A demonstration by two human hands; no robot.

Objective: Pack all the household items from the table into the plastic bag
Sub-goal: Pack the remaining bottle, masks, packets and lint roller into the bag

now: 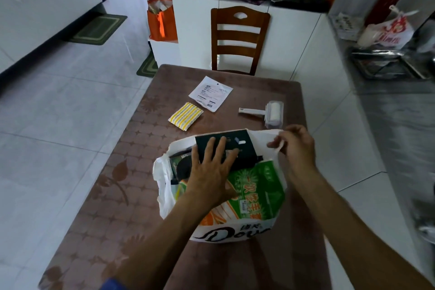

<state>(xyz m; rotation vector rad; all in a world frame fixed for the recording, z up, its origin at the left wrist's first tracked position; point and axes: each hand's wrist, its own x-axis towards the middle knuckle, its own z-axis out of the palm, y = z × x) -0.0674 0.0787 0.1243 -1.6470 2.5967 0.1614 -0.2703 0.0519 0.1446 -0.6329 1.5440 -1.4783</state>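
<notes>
So the plastic bag [226, 233] sits near the front edge of the table [117, 172], mouth up and already pretty stuffed. Left hand [211, 169] is flat with fingers spread, pressing a dark card pack [226, 148] down into the bag, next to a green packet [256, 190] poking out. Right hand [294, 146] is pinching the bag's right handle [277, 146] between thumb and fingers, holding the mouth open.

Three things not packed yet, all beyond the bag: a lint roller [268, 113] just past its right side, a yellow striped sponge [186, 116] past its left side, and a white flat packet [210, 93] further out toward the chair [237, 40].

My guess is they're all light. Roller's rigid, so grab the handle. Sponge is squishy, pinch it anywhere. The packet's thin and looks slippery, so lift it by an edge. Bag film is floppy, needs that handle held or it'll collapse
</notes>
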